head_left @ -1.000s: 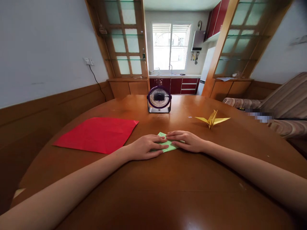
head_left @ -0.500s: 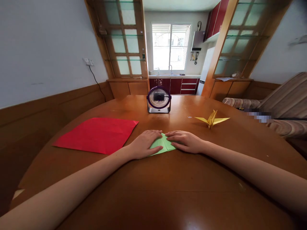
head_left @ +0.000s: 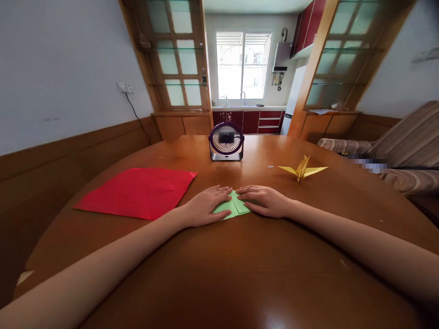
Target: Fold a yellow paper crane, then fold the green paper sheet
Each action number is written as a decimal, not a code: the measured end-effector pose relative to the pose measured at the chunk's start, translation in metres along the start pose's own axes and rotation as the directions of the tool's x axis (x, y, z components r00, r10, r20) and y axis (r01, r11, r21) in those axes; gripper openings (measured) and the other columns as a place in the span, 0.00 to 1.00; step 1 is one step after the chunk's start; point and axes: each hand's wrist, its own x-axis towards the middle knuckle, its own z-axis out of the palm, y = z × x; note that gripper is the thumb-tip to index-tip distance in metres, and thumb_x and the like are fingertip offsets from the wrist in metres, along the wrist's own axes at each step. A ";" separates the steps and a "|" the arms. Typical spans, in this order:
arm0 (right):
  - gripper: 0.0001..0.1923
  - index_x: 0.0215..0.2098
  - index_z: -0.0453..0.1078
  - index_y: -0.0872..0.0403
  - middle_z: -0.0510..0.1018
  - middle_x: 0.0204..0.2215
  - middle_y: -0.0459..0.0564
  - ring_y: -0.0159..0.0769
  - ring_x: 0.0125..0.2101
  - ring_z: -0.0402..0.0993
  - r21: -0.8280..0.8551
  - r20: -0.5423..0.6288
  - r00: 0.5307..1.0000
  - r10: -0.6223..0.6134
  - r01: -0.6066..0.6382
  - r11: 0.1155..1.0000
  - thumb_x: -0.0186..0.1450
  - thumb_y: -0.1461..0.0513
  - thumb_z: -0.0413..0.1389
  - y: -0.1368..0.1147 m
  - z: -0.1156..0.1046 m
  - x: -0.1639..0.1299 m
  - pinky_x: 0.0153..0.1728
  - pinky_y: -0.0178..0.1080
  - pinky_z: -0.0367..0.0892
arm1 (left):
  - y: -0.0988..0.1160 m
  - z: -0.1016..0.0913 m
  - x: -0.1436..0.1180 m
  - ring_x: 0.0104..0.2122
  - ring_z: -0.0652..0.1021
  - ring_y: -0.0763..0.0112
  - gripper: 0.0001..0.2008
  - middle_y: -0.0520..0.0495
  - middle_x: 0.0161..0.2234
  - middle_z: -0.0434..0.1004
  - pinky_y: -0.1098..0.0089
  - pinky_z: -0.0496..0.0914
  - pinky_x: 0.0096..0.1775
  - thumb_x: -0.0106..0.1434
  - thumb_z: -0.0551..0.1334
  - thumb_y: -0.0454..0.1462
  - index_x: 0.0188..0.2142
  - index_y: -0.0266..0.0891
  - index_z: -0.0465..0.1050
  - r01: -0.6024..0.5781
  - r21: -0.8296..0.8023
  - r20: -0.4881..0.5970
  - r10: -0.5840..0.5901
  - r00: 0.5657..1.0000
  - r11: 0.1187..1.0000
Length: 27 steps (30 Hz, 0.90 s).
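Meanwhile, both hands barely shifted in the last half second: left hand [head_left: 205, 208] and right hand [head_left: 265, 201] lie flat, fingers extended, pressing the folded green paper [head_left: 232, 206] onto the tabletop [head_left: 240, 274] between them, so the crease looks set.

A round, glossy brown wooden table [head_left: 240, 269] is seen. A red paper sheet [head_left: 137, 192] is laid flat on its left part, a small purple desk fan [head_left: 226, 141] is stood upright at the far middle, a yellow paper crane [head_left: 302, 169] is set to the right, and a folded green paper [head_left: 232, 206] is pressed flat near the centre.
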 end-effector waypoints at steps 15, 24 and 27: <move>0.17 0.54 0.67 0.55 0.66 0.60 0.56 0.42 0.61 0.61 -0.046 0.072 0.997 -0.002 0.005 0.999 0.70 0.61 0.48 -0.003 -0.004 0.002 0.59 0.51 0.62 | 0.003 -0.002 0.000 0.63 0.62 0.55 0.25 0.36 0.63 0.59 0.54 0.57 0.62 0.67 0.53 0.47 0.57 0.35 0.64 -0.012 -0.013 0.028 0.013 1.000 1.000; 0.16 0.53 0.65 0.58 0.67 0.59 0.59 0.44 0.60 0.62 -0.153 0.136 0.990 -0.026 0.047 0.987 0.71 0.60 0.45 -0.004 -0.005 0.004 0.57 0.51 0.63 | 0.004 -0.005 0.002 0.60 0.65 0.53 0.23 0.34 0.61 0.62 0.54 0.59 0.60 0.67 0.53 0.47 0.55 0.34 0.65 -0.036 0.038 0.028 0.035 0.999 0.999; 0.15 0.51 0.66 0.58 0.70 0.56 0.59 0.45 0.57 0.64 -0.215 0.158 0.986 -0.045 0.079 0.973 0.70 0.60 0.46 -0.002 -0.005 0.006 0.58 0.54 0.59 | 0.004 -0.004 0.003 0.60 0.65 0.53 0.24 0.33 0.61 0.62 0.54 0.59 0.60 0.67 0.53 0.47 0.55 0.33 0.65 -0.032 0.057 0.037 0.030 0.999 0.998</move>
